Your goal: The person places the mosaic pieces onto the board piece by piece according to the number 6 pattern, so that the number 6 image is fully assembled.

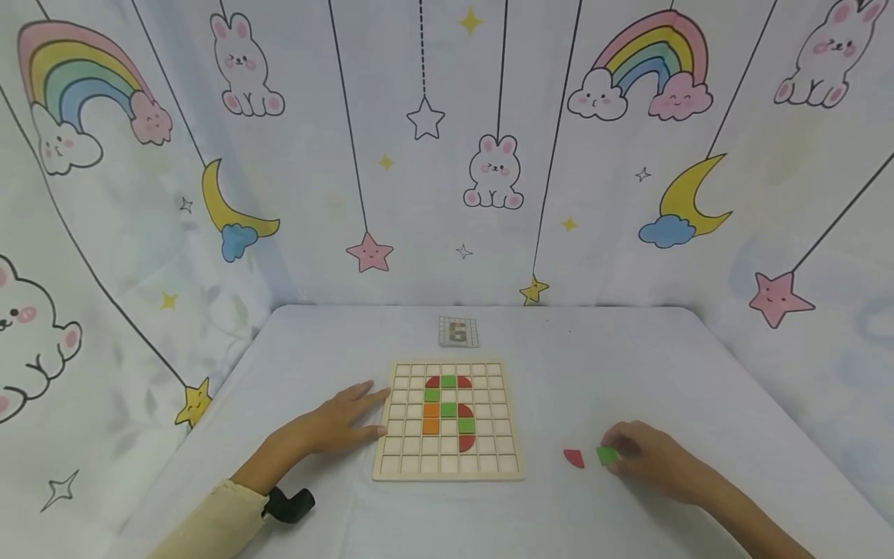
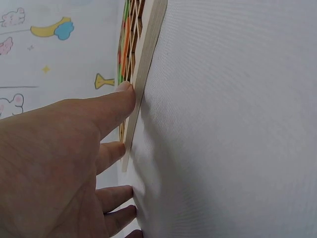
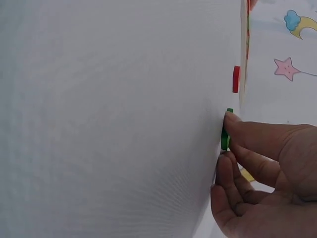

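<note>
A wooden grid board point(image 1: 447, 477) lies flat on the table, with several red, green and orange tiles set in its squares. My left hand point(image 1: 341, 423) is at the board's left edge, fingers spread and thumb touching the rim; the left wrist view shows the thumb on the wooden edge point(image 2: 143, 59). To the right of the board, my right hand point(image 1: 646, 458) pinches a green square tile point(image 1: 605, 456) between thumb and fingers, close to the tabletop. A red quarter-round tile point(image 1: 574, 459) lies loose just left of it, also visible as a red piece point(image 3: 236, 79) in the right wrist view.
Behind the board lies a small card point(image 1: 458, 332) printed with a coloured figure like a 6. White cloth covers the table point(image 1: 594, 357). A printed curtain point(image 1: 433, 202) with rabbits, stars and rainbows hangs around the back and sides.
</note>
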{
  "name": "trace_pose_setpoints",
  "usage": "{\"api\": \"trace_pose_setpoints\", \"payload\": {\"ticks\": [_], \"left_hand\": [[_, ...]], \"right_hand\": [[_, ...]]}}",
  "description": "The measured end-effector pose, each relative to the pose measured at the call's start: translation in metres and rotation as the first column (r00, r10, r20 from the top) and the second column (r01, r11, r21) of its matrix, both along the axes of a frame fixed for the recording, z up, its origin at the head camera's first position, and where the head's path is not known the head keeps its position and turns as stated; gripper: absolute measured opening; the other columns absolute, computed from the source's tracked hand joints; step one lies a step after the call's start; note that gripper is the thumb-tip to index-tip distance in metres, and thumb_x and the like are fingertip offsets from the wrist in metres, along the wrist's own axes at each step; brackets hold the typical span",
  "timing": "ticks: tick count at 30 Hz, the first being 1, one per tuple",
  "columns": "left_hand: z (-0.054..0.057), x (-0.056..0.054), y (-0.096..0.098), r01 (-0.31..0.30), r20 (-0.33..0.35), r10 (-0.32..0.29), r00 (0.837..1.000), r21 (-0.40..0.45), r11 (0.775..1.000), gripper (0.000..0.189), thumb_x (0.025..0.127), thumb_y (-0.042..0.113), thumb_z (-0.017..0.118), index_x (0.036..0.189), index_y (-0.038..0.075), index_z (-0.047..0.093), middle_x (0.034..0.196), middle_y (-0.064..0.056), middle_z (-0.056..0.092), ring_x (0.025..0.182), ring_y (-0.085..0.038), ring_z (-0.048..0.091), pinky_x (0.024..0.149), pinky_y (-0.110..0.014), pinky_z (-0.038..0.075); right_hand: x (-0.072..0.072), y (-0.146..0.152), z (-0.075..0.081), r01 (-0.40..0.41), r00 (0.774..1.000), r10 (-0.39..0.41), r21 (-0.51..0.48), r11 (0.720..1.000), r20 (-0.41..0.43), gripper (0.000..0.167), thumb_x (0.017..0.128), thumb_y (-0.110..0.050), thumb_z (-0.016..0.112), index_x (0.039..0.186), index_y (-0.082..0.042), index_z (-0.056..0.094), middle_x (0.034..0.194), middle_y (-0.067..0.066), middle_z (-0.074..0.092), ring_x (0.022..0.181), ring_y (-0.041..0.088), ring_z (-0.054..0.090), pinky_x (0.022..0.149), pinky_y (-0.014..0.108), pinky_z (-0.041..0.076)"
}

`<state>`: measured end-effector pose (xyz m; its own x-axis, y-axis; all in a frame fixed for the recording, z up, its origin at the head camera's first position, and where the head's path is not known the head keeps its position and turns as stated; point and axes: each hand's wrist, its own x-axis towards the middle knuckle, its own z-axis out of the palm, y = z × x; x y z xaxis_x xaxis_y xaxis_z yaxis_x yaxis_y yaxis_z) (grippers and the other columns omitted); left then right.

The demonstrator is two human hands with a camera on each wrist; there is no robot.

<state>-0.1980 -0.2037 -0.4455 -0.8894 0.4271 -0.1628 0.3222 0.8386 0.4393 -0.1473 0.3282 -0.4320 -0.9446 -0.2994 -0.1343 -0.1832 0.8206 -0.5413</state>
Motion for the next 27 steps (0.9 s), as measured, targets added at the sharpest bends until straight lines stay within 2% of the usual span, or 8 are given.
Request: {"api": "trace_pose_setpoints", "payload": {"ticks": [9, 14, 18, 21, 27], "left_hand": [[0.002, 0.001, 0.0, -0.001, -0.004, 0.001, 1.0, -0.001, 1.0, 0.074, 0.102, 0.051, 0.065, 0.164, 0.018, 0.04, 0.17, -0.026, 0.027, 0.156, -0.049, 0.027, 0.122, -0.068, 0.03], [0.003, 0.001, 0.0, -0.012, -0.003, 0.012, 1.0, -0.003, 1.0, 0.074, 0.102, 0.05, 0.066, 0.164, 0.019, 0.041, 0.171, -0.025, 0.027, 0.157, -0.049, 0.026, 0.123, -0.068, 0.029], [0.002, 0.0, 0.0, -0.015, 0.0, 0.015, 1.0, -0.007, 1.0, 0.074, 0.102, 0.051, 0.065, 0.164, 0.02, 0.04, 0.171, -0.024, 0.026, 0.157, -0.048, 0.025, 0.123, -0.068, 0.029], [0.002, 0.0, 0.0, -0.014, 0.005, 0.014, 1.0, -0.004, 1.0, 0.074, 0.102, 0.051, 0.065, 0.164, 0.019, 0.04, 0.171, -0.024, 0.026, 0.157, -0.048, 0.025, 0.123, -0.067, 0.029], [0.003, 0.0, 0.002, -0.018, 0.022, 0.018, 1.0, -0.002, 1.0, 0.074, 0.102, 0.051, 0.066, 0.164, 0.019, 0.041, 0.171, -0.024, 0.026, 0.158, -0.048, 0.025, 0.123, -0.067, 0.029]], "right_hand": [[-0.001, -0.002, 0.002, -0.017, 0.999, 0.016, -0.012, 1.0, -0.032, 0.028, 0.094, -0.025, 0.08, 0.116, -0.011, 0.069, 0.112, -0.004, 0.07, 0.109, 0.02, 0.065, 0.092, 0.031, 0.058], [-0.007, -0.008, 0.003, -0.085, 0.988, 0.08, -0.035, 0.996, -0.135, 0.022, 0.097, -0.019, 0.076, 0.116, -0.01, 0.07, 0.113, -0.004, 0.071, 0.107, 0.021, 0.067, 0.091, 0.03, 0.059], [-0.018, -0.017, 0.004, -0.126, 0.974, 0.115, -0.042, 0.991, -0.197, 0.018, 0.098, -0.013, 0.074, 0.115, -0.01, 0.071, 0.112, -0.004, 0.073, 0.105, 0.021, 0.068, 0.09, 0.035, 0.06], [-0.028, -0.027, 0.004, -0.125, 0.974, 0.114, -0.047, 0.991, -0.195, 0.018, 0.098, -0.016, 0.074, 0.114, -0.01, 0.072, 0.111, -0.003, 0.073, 0.104, 0.021, 0.068, 0.089, 0.039, 0.061], [-0.042, -0.064, 0.005, -0.03, 0.993, 0.023, -0.06, 0.998, -0.112, 0.018, 0.095, -0.013, 0.074, 0.113, -0.01, 0.072, 0.105, -0.002, 0.072, 0.1, 0.018, 0.065, 0.087, 0.039, 0.06]]}}
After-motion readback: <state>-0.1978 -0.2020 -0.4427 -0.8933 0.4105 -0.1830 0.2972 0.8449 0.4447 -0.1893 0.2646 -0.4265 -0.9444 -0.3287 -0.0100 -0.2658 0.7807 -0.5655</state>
